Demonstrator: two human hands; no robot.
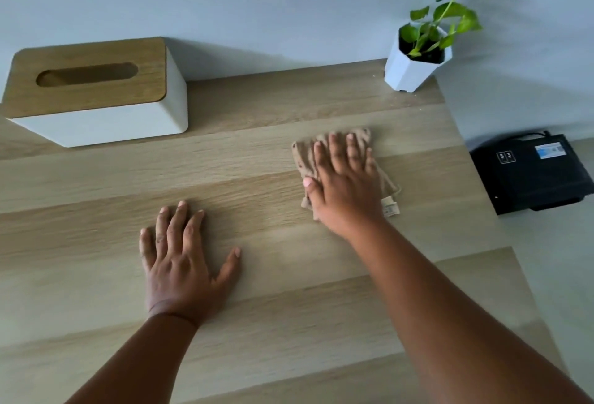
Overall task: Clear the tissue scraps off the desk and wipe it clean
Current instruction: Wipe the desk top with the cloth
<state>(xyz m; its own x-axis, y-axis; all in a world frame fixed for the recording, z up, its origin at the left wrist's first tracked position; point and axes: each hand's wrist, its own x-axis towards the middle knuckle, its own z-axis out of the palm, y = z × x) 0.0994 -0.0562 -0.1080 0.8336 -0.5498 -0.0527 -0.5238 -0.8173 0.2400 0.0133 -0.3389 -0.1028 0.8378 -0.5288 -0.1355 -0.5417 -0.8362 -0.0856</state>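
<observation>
Fingers (348, 149) of the right hand (344, 188) lie straight and slightly spread, pressing a beige cloth (302, 159) flat on the desk (257, 153); wiping looks to be in hand.

Left of them, the left hand (180, 255) rests palm-down on bare wood, fingers straight and spread, holding nothing. No tissue scraps show anywhere around either hand, so the clearing step seems done; only a few tiny specks lie beyond the right fingertips, near the potted plant (418, 59), and that far corner likely remains to be wiped. Further left and beyond the fingers stands a tissue box (96, 91); no tissue shows in its slot. Off the desk to the right sits a black box (530, 172).
</observation>
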